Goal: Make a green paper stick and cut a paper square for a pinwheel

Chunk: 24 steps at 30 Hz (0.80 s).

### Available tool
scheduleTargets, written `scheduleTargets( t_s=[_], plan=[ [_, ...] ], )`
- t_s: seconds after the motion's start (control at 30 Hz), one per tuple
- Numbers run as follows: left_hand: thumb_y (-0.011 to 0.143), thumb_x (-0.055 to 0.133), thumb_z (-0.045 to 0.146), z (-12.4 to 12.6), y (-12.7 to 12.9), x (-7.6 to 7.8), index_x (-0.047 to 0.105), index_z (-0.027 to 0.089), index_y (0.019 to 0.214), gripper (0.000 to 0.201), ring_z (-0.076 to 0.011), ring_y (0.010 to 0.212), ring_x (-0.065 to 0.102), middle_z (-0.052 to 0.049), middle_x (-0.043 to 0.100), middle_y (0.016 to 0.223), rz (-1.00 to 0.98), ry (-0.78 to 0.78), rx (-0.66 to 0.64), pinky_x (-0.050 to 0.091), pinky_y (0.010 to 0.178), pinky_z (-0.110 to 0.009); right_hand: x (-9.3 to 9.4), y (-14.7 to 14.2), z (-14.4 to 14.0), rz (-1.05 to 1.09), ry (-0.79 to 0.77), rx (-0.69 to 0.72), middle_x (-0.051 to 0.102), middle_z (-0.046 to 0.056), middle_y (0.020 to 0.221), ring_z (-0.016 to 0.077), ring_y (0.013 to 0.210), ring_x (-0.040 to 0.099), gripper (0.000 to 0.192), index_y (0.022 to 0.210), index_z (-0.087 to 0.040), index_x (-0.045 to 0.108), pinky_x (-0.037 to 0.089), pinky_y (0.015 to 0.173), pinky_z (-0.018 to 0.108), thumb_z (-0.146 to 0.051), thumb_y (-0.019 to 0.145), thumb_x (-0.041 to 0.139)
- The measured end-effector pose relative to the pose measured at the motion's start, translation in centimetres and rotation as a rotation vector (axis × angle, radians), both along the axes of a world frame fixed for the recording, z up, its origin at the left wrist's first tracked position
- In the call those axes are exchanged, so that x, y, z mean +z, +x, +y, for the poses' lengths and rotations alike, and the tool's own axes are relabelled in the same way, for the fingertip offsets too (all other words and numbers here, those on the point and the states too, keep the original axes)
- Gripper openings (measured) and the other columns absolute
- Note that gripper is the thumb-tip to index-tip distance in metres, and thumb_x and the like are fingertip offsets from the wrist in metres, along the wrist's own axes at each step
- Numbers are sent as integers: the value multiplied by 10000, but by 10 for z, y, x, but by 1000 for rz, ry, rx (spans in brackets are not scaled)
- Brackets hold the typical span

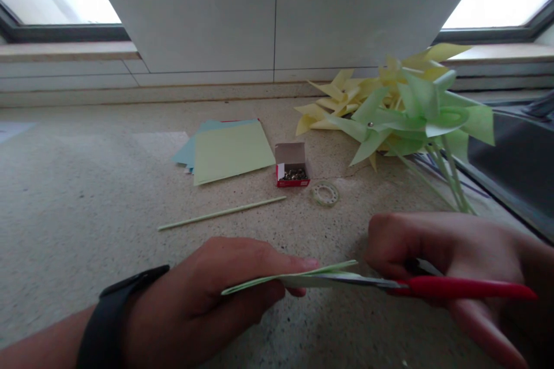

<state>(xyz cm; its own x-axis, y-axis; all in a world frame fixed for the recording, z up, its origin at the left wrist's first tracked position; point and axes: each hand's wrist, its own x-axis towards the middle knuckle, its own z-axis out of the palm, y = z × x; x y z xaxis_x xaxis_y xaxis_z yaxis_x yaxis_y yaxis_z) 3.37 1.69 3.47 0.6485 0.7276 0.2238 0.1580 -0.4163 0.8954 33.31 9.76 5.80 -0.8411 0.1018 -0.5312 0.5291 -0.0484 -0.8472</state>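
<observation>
My left hand [234,294], with a black band on its wrist, pinches a folded piece of light green paper [255,283] between thumb and fingers. The paper is seen nearly edge-on. My right hand [450,265] grips red-handled scissors [467,288], its fingers around the handles. The scissor blades point left and reach in between the layers at the paper's right end, close to my left fingertips. How far the blades are apart is hard to tell from this angle.
Behind my hands lie a pale green stick [220,213], a stack of coloured paper sheets [234,153], an opened small red box [293,183] of metal fasteners and a clear tape roll [325,194]. Yellow and green paper pinwheels [411,109] lie at right beside a dark sink [515,155].
</observation>
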Motion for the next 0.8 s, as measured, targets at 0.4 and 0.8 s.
scheduleTargets(
  t_s=[0.4, 0.8],
  plan=[
    [976, 531, 70, -1, -1, 0, 692, 208, 1202, 309, -63, 713, 629, 10, 775, 1017, 18, 31, -3, 498, 721, -133, 8, -2, -6, -44, 48, -60, 338, -79, 601, 77, 581, 266, 773, 638, -217, 342, 224, 490, 225, -958, 564, 548],
    [980, 526, 72, 0, 2, 1, 656, 225, 1260, 344, -73, 691, 630, 6, 775, 1009, 35, 53, -23, 504, 675, -146, 3, -12, -12, -2, 68, -91, 352, -78, 572, 68, 555, 289, 753, 600, -209, 347, 244, 459, 196, -927, 618, 572]
  ],
)
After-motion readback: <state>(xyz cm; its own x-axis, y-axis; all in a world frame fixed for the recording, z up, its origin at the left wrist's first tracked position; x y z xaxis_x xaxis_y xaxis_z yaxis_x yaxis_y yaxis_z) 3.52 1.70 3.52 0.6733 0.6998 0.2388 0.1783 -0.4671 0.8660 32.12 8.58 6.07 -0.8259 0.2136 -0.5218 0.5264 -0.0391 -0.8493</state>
